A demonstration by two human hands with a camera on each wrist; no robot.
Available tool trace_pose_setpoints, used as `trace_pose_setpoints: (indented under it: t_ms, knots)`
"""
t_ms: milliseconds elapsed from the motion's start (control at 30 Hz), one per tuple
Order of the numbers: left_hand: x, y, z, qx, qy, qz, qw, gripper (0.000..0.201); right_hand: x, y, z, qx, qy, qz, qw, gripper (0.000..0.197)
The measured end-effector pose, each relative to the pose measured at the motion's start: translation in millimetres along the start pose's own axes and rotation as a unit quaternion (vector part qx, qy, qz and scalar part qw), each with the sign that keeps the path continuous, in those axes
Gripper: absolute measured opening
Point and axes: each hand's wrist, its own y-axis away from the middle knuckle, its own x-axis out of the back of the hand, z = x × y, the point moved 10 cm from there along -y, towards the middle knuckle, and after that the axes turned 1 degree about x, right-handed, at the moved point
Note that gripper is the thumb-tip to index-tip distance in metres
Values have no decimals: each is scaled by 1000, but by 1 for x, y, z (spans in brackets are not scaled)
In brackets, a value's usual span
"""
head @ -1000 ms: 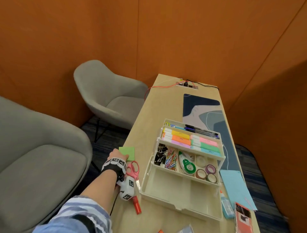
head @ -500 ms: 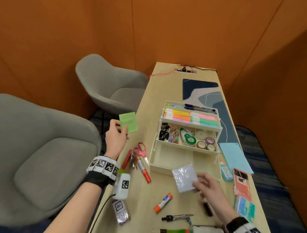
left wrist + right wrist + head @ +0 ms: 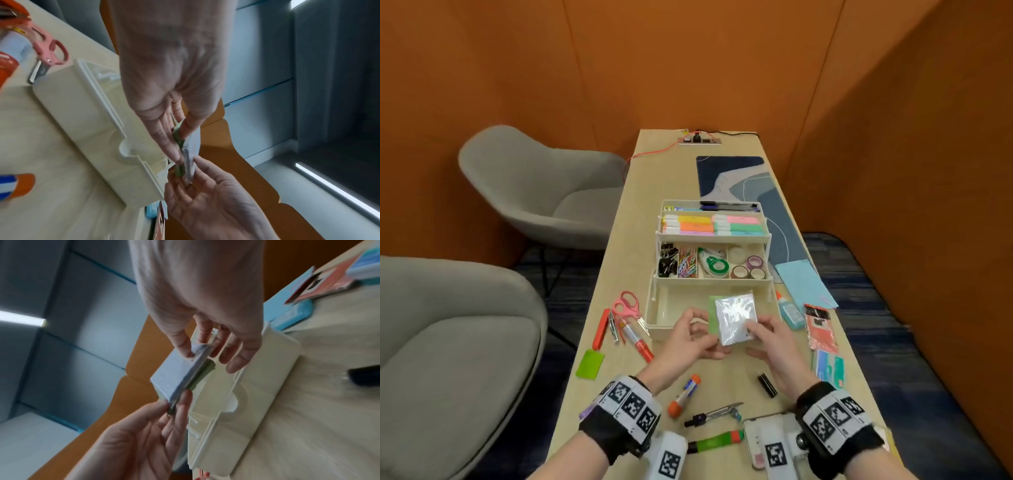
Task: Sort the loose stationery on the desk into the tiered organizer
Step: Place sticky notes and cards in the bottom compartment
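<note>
My left hand and right hand meet just above the front of the cream tiered organizer, over its bottom tray. Between them is a white wrapped note pad lying on a green note pad. In the left wrist view, the left hand pinches the near corner of the two pads, with the green pad against its fingers. In the right wrist view, the right hand pinches the far corner of the white pad. The upper tiers hold highlighters, clips and tape rolls.
Left of the organizer lie pink scissors, a red marker and another green pad. Near me are a glue stick, a compass and a black clip. To the right are a glue bottle and packets.
The left hand carried the green pad from the desk's left edge to the middle. The right hand brought the white pad onto it. Both pads are now together over the bottom tray.
</note>
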Motion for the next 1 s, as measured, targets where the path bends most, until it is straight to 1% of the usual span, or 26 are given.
trace_pose_setpoints:
  t_ms: [67,133,200,300,333,367,433,500,567,600,633,667,700,733,767,800,833,867,900,933,1000]
  knots:
    - [-7,0,-5,21,39,-17,999,26,3,2,5,-26,-56,-2,998,17]
    - [-11,0,-8,33,52,-28,998,26,4,4,6,-39,-92,-3,995,12]
    - [-14,-2,-10,40,47,-39,997,24,6,4,8,-35,-101,4,994,12]
    - [-17,-3,-11,53,11,-57,997,14,10,4,13,-31,-92,24,995,18]
    - [-19,-2,-11,57,-6,-62,996,15,11,5,14,-27,-86,30,995,19]
    - [-21,-2,-12,59,-30,-64,996,21,10,7,14,-20,-72,33,997,21]
    - [-20,-4,-17,56,-89,-64,992,31,9,10,14,3,-12,26,1000,26]
    - [-19,-6,-25,56,-135,-74,986,35,7,15,16,12,64,-2,998,32]
    - [-14,-6,-31,62,-161,-83,981,36,13,19,18,13,130,-35,991,30]
    - [-10,-5,-33,66,-168,-82,980,36,25,20,18,17,172,-31,984,25]
    - [-4,-4,-35,67,-169,-79,980,36,42,21,17,27,219,-10,975,20]
    - [2,-3,-37,68,-170,-76,980,37,66,22,16,34,268,27,962,16]
    - [8,-1,-39,69,-168,-75,981,38,95,25,16,29,322,75,943,15]
    - [14,1,-42,71,-162,-73,981,39,126,31,20,9,380,128,916,18]
    - [18,3,-45,74,-152,-72,983,41,155,39,28,-29,436,174,882,24]
    - [22,4,-47,76,-140,-70,985,42,181,49,41,-82,483,206,847,33]
    - [24,5,-49,77,-127,-69,987,43,200,60,59,-143,514,219,817,43]
    - [25,5,-51,79,-117,-67,988,43,212,71,78,-197,527,215,798,53]
    - [24,5,-53,80,-113,-67,988,44,217,80,96,-234,525,204,793,62]
    - [22,5,-53,80,-113,-69,988,45,218,87,111,-255,516,195,794,69]
    - [14,4,-52,79,-115,-78,987,45,215,96,123,-254,516,193,795,75]
